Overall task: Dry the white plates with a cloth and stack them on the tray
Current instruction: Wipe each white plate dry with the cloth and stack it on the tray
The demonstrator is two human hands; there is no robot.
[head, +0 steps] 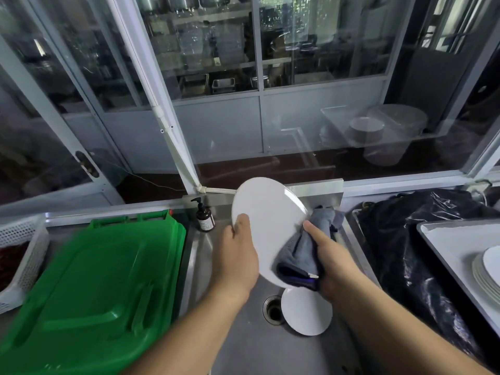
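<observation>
- Nearest the camera, two bare forearms reach forward over a steel sink [238, 347], both cut off by the lower edge.
- Down in the basin a small white plate [307, 312] lies beside the drain [273, 309], its upper rim hidden under the right hand.
- Above it, the left hand [238, 255] grips the left rim of a large white plate [267, 228], thumb on the near face; the other fingers are hidden behind the plate.
- The plate is held tilted on edge over the sink.
- The right hand [334, 262] grips a grey cloth [303, 253] against the plate's lower right rim, index finger stretched along the cloth; the remaining fingers are buried in the folds.
- To the left a green lid [94, 288] lies tilted, blurred, its near corner cut off.
- A white basket [19, 263] at the far left is only partly visible.
- At the right edge a stack of white plates [487, 272] sits on a pale tray [446, 239], both cropped by the frame.
- A dark plastic bag [405, 239] lies between sink and tray.
- Behind the sink stands a brown pump bottle [204, 216].
- Beyond it, glass panels [243, 50] show dim shelves, their contents hard to make out through reflections.
</observation>
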